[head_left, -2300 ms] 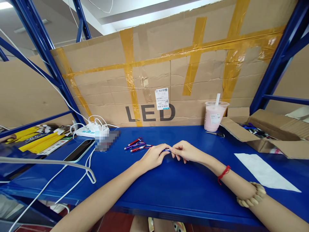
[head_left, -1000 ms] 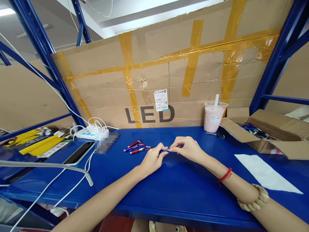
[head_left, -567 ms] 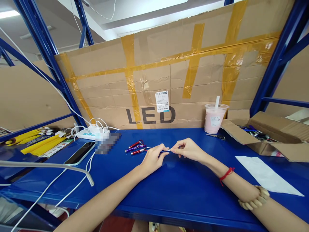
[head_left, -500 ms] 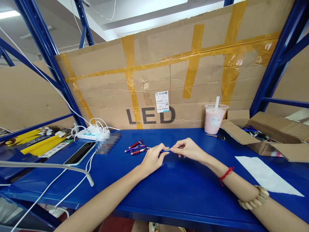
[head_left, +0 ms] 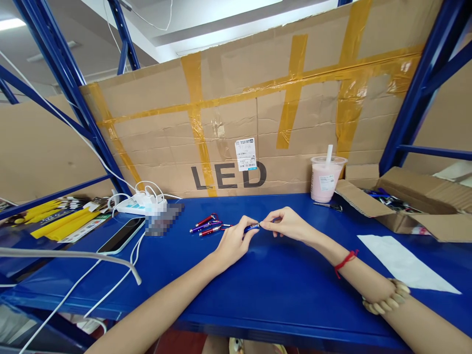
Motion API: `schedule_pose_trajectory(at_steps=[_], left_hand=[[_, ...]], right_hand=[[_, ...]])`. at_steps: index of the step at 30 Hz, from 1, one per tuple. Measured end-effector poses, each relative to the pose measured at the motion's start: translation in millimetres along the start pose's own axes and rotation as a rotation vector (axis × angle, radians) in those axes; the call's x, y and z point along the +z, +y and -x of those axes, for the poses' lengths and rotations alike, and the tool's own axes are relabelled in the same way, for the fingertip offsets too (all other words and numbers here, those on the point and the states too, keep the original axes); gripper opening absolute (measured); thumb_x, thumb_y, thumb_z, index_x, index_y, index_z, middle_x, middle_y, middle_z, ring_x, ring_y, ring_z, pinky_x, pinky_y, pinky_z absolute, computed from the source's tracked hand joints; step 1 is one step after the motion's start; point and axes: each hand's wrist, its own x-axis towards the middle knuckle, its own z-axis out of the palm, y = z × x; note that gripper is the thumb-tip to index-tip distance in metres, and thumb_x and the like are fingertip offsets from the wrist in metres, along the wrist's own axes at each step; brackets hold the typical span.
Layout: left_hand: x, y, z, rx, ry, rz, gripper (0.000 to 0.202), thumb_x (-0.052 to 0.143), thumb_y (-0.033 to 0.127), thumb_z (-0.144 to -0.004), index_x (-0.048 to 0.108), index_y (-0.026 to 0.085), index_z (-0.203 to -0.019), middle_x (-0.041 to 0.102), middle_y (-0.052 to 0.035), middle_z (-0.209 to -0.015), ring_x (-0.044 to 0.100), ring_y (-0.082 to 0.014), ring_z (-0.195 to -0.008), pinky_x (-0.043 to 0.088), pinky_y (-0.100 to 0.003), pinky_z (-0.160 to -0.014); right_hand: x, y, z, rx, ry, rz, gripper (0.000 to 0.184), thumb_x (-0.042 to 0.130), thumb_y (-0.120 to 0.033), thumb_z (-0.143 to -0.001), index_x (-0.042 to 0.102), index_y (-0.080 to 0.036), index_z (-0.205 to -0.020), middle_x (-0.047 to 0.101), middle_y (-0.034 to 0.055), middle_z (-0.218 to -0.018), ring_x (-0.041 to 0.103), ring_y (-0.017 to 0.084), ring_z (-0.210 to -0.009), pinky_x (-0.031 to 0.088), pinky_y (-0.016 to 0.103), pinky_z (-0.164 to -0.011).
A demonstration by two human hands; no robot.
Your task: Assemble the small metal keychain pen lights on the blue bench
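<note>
My left hand (head_left: 233,240) is closed round the body of a small blue pen-shaped flashlight (head_left: 251,227), just above the blue table (head_left: 265,280). My right hand (head_left: 288,224) pinches the flashlight's right end with its fingertips. Both hands meet at the table's middle. To the left of my left hand lie three similar small flashlights (head_left: 206,224), red and purple, with key rings.
A pink drink cup (head_left: 326,177) with a straw stands at the back right. An open cardboard box (head_left: 400,206) of small parts sits at the right, with a white sheet (head_left: 403,263) before it. A phone (head_left: 121,235), a power strip (head_left: 140,203) and white cables lie at the left. A taped cardboard wall (head_left: 258,113) closes the back.
Both hands have lifted slightly off the table and now hold the blue flashlight between them; the fingers shifted a little. Nothing else on the table has moved.
</note>
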Motion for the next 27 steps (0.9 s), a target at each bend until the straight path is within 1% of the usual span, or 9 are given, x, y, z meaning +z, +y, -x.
schedule_pose_trajectory(at_steps=[3,6,8,13,16,18,21,24,27], left_hand=[[-0.3,6,-1,-0.008,-0.044,-0.017,0.02,0.036,0.03,-0.094,0.043,0.019,-0.108,0.06,-0.0043,-0.099,0.058,-0.0153,-0.088,0.044,-0.026,-0.075],[-0.1,9,-1,0.029,-0.085,-0.051,0.025,0.027,0.029,-0.096,0.047,0.017,-0.102,0.057,-0.0063,-0.099,0.054,-0.0158,-0.09,0.042,-0.027,-0.079],[-0.1,9,0,0.051,-0.112,-0.054,0.029,0.023,0.029,-0.097,0.048,0.016,-0.096,0.056,-0.0064,-0.095,0.053,-0.0153,-0.087,0.041,-0.027,-0.078],[0.5,2,3,0.117,-0.123,-0.109,0.026,0.027,0.025,-0.095,0.051,0.015,-0.097,0.057,-0.0059,-0.09,0.053,-0.0149,-0.082,0.041,-0.026,-0.075],[1.4,-3,5,0.189,-0.097,-0.174,0.026,0.03,0.023,-0.094,0.054,0.014,-0.097,0.058,-0.0063,-0.087,0.053,-0.0158,-0.08,0.042,-0.027,-0.074],[1.4,-5,5,0.221,-0.057,-0.201,0.026,0.031,0.022,-0.094,0.055,0.013,-0.097,0.059,-0.0064,-0.085,0.053,-0.0157,-0.078,0.042,-0.027,-0.073],[0.3,-5,3,0.261,0.027,-0.236,0.025,0.034,0.021,-0.093,0.058,0.013,-0.096,0.059,-0.0063,-0.081,0.051,-0.0151,-0.073,0.042,-0.026,-0.069],[-1.8,-3,0,0.316,0.083,-0.251,0.023,0.039,0.019,-0.092,0.061,0.013,-0.095,0.058,-0.0047,-0.074,0.048,-0.0141,-0.068,0.04,-0.026,-0.065],[-3.4,-2,-2,0.364,0.135,-0.226,0.02,0.043,0.016,-0.09,0.062,0.014,-0.097,0.06,-0.0033,-0.076,0.048,-0.0132,-0.068,0.04,-0.025,-0.065]], right_hand=[[-2,2,-1,-0.026,0.01,-0.002,0.047,0.069,-0.053,-0.058,0.068,-0.009,-0.076,0.058,0.0055,-0.061,0.048,0.008,-0.05,0.036,0.018,-0.044],[-3,1,-1,-0.072,0.005,0.003,0.042,0.068,-0.049,-0.061,0.068,-0.009,-0.074,0.06,0.0059,-0.064,0.05,0.008,-0.05,0.036,0.018,-0.043],[-3,1,0,-0.088,-0.004,0.016,0.038,0.068,-0.046,-0.061,0.068,-0.009,-0.072,0.06,0.0057,-0.064,0.05,0.008,-0.048,0.036,0.019,-0.043],[-1,8,0,-0.121,-0.052,0.084,0.03,0.066,-0.039,-0.064,0.068,-0.01,-0.071,0.061,0.0052,-0.068,0.052,0.008,-0.048,0.04,0.02,-0.047],[0,13,0,-0.166,-0.045,0.147,0.028,0.065,-0.039,-0.066,0.069,-0.012,-0.072,0.062,0.0051,-0.075,0.054,0.009,-0.049,0.041,0.021,-0.049],[2,14,-1,-0.188,-0.025,0.145,0.028,0.066,-0.04,-0.066,0.07,-0.013,-0.072,0.061,0.0052,-0.077,0.054,0.008,-0.049,0.041,0.021,-0.049],[4,12,0,-0.189,0.002,0.084,0.031,0.066,-0.042,-0.066,0.069,-0.011,-0.07,0.06,0.0059,-0.077,0.054,0.008,-0.047,0.041,0.021,-0.047],[6,8,0,-0.17,-0.009,0.014,0.036,0.067,-0.045,-0.064,0.068,-0.009,-0.069,0.059,0.0068,-0.075,0.052,0.008,-0.045,0.04,0.022,-0.045],[7,7,1,-0.148,-0.008,-0.019,0.039,0.066,-0.047,-0.064,0.068,-0.008,-0.07,0.058,0.0067,-0.074,0.051,0.008,-0.044,0.04,0.021,-0.043]])
